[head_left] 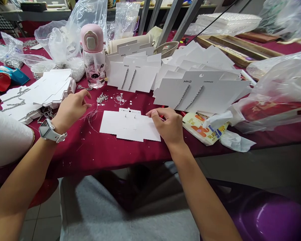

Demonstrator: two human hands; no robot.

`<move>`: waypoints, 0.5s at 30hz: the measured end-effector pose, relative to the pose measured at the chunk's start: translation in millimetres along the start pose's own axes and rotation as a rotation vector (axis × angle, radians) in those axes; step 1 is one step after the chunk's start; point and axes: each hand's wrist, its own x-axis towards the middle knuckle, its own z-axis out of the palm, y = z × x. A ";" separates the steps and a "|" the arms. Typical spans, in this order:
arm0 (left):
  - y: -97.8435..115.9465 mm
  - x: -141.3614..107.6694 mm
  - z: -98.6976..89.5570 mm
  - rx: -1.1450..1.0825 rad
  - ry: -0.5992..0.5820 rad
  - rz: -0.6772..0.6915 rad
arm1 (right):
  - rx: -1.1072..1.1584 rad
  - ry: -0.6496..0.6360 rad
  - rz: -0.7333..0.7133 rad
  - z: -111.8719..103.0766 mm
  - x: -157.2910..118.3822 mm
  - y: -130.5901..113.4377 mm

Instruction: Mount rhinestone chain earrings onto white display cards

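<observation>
A white card [130,125] lies flat on the dark red cloth, with two small metal posts standing up near its upper edge. My right hand [168,124] rests at the card's right edge, fingers curled around something red and thin, mostly hidden. To the left, my left hand [74,105] hovers with bent fingers apart, holding nothing, between a stack of white cards [52,87] and a small heap of silvery bits [102,98]. Clear flakes [119,98] lie just right of that heap. Behind stand cards bearing sparkly strand earrings [195,97].
A pink-lidded bottle [93,57] stands behind the heaps. A large white roll [8,140] is at the left edge. A tissue pack [203,129] and a plastic bag [278,100] lie at the right. Wooden trays [235,50] sit behind.
</observation>
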 end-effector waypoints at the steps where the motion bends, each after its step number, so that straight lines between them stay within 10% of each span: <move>1: -0.1 0.1 0.4 0.000 0.001 -0.001 | -0.002 0.000 -0.001 0.1 -0.1 0.2; 15: -3.9 1.3 1.3 0.072 0.006 0.022 | -0.014 0.000 0.006 0.7 -0.4 1.4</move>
